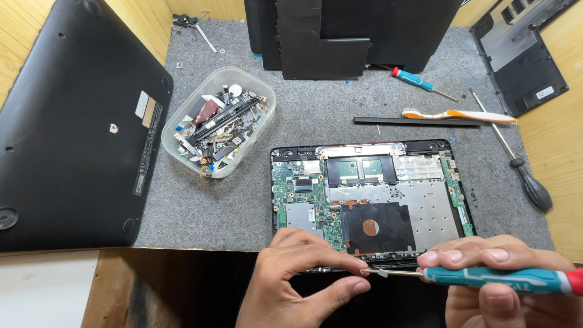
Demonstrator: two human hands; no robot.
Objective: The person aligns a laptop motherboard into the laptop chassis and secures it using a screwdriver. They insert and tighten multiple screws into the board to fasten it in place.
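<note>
1. Teal-handled screwdriver (498, 280), lower right of the frame, is clamped in the right hand (510, 282); a second, smaller one (420, 81) lies at upper right, along with one black-handled driver (522, 167) and one toothbrush (458, 114).
2. One opened laptop (370, 197) sits at centre; one plastic tub (220, 121) of loose parts (screws, strips) is at its upper left.
3. The left hand (297, 279) pinches thumb and forefinger at the driver's tip, by the laptop's near edge.
4. Grey felt mat (200, 206) covers the wooden bench (552, 140); one black cover (73, 127) lies at left.
</note>
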